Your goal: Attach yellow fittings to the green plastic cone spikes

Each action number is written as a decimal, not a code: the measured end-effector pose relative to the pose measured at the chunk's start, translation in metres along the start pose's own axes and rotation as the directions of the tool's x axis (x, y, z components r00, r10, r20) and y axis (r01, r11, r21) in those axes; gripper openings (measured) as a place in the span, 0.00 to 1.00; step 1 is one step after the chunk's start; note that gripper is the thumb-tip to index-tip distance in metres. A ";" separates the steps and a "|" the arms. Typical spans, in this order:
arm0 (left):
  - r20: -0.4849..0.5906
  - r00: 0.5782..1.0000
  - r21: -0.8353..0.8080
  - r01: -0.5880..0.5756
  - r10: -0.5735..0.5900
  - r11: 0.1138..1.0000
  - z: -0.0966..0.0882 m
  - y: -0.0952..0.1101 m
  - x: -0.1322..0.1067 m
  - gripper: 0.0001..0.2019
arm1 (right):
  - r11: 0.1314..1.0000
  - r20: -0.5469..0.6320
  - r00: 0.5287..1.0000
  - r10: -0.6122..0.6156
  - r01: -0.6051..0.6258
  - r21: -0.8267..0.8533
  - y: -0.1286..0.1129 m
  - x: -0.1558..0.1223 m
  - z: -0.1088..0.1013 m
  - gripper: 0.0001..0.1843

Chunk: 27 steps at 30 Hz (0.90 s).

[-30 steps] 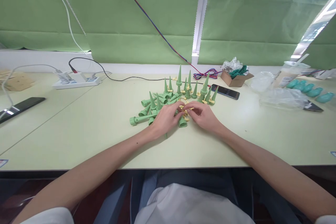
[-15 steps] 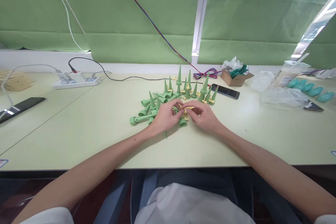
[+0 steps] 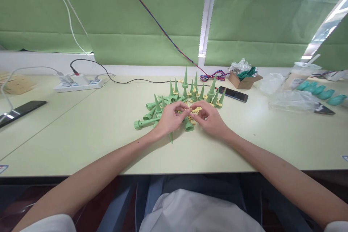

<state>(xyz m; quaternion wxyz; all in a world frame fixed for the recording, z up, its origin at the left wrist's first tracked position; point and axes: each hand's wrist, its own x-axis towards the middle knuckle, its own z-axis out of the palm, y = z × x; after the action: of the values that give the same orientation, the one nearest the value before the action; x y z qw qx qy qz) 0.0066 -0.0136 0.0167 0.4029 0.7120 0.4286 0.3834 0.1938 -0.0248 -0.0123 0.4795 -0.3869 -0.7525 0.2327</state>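
Note:
My left hand [image 3: 172, 117] and my right hand [image 3: 210, 119] meet fingertip to fingertip above the pile. Both are closed in a pinch on a small yellow plastic piece [image 3: 190, 110], mostly covered by the fingers. Beneath and around them lie green plastic watering spikes, such as one lying flat [image 3: 148, 122] left of my left hand. An open-ended green spike part [image 3: 189, 124] rests just below the fingertips. Several spikes stand upright behind the hands, among them a tall one [image 3: 185, 79], some with yellow valves fitted. Loose yellow pieces [image 3: 196, 110] lie partly hidden between the hands.
A phone [image 3: 233, 94] and a small cardboard box [image 3: 241, 82] stand behind to the right. Farther right are a drink cup [image 3: 297, 76], plastic bags [image 3: 292, 100] and teal bulb-shaped items [image 3: 337, 100]. At left are a power strip [image 3: 78, 85] and another phone [image 3: 23, 112].
My fingertips have drawn closer together and now meet at the small yellow piece. My right hand has shifted slightly left and up. The pile looks the same.

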 end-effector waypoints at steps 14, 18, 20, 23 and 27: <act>0.044 0.997 0.017 -0.059 0.058 0.998 0.002 -0.003 0.000 0.16 | 0.999 0.036 0.999 0.028 -0.027 -0.039 0.004 0.000 0.000 0.09; 0.046 0.990 0.104 -0.141 0.137 0.985 0.003 -0.004 -0.001 0.14 | 0.998 0.053 0.998 0.032 -0.029 -0.047 0.004 -0.001 -0.001 0.09; 0.046 0.982 0.151 -0.189 0.184 0.970 0.003 -0.005 -0.001 0.14 | 0.998 0.044 0.999 0.027 -0.025 -0.051 0.003 -0.001 -0.001 0.10; 0.049 0.971 0.240 -0.237 0.232 0.941 0.003 -0.006 -0.001 0.14 | 0.998 0.018 1.000 0.018 -0.017 -0.060 0.003 0.000 -0.001 0.10; 0.057 0.968 0.315 -0.248 0.243 0.916 0.002 -0.006 -0.002 0.13 | 0.997 -0.022 1.000 0.005 -0.007 -0.078 0.002 0.002 0.000 0.09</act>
<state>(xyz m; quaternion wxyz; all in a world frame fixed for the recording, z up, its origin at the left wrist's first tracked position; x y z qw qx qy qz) 0.0062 -0.0142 0.0100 0.2345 0.8191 0.3890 0.3504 0.1943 -0.0222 -0.0132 0.4715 -0.4101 -0.7546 0.2002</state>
